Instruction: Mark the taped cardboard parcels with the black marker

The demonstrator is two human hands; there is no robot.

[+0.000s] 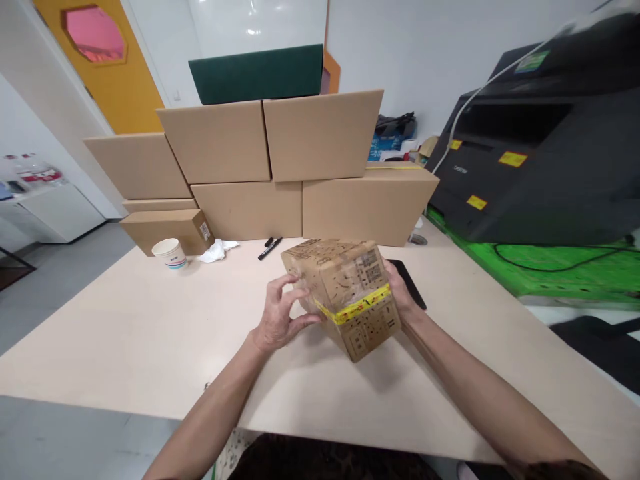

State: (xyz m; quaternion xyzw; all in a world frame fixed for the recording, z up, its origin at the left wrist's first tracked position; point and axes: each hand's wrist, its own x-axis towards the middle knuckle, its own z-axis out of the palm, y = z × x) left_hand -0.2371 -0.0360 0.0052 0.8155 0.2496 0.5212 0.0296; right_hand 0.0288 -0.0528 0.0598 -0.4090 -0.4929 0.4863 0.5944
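Observation:
A brown cardboard box (pixel 353 283) with dark print and a band of yellow tape (pixel 363 305) is tilted over the table, one corner pointing down towards me. My right hand (pixel 399 287) holds its right side, with most of the fingers hidden behind it. At the left side, my left hand (pixel 286 312) has thumb and fingers curved against the box near the end of the yellow tape. Partly behind the box and right hand lies a flat black object (pixel 411 285).
Stacked plain cardboard boxes (pixel 245 210) line the table's back, with a dark green box (pixel 257 75) on top. A paper cup (pixel 170 253), crumpled tissue (pixel 219 250) and black markers (pixel 270 248) lie before them. A large black printer (pixel 530 147) stands right on a green surface.

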